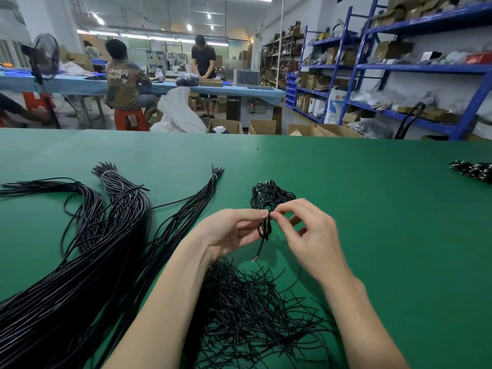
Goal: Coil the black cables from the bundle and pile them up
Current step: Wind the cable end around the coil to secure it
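Printed in pale letters on a seated person's brown shirt [123, 83], at 11 o'clock in the background: "OWN", upper line not fully readable. Blue metal shelving [394, 67] at 2 o'clock, stacked with cardboard boxes.

Held above the green table [372, 209], near centre: a small coiled cable [265, 226], thin, black, glossy, looped into a tight bundle, one loose end hanging down with bare red and pale wires at its tip. Pinched at the coil's middle by left hand [231, 230], palm turned up, thumb and forefinger closed on it. Gripped at the top by right hand [310, 233], fingertips clamped on the wrap, other fingers curled.

Just beyond at 12 o'clock, touching the table: pile of coils [271, 194]. From 8 to 10 o'clock: long tied bundles [117, 230]. At 6 o'clock: tangled loose cables [253, 310].
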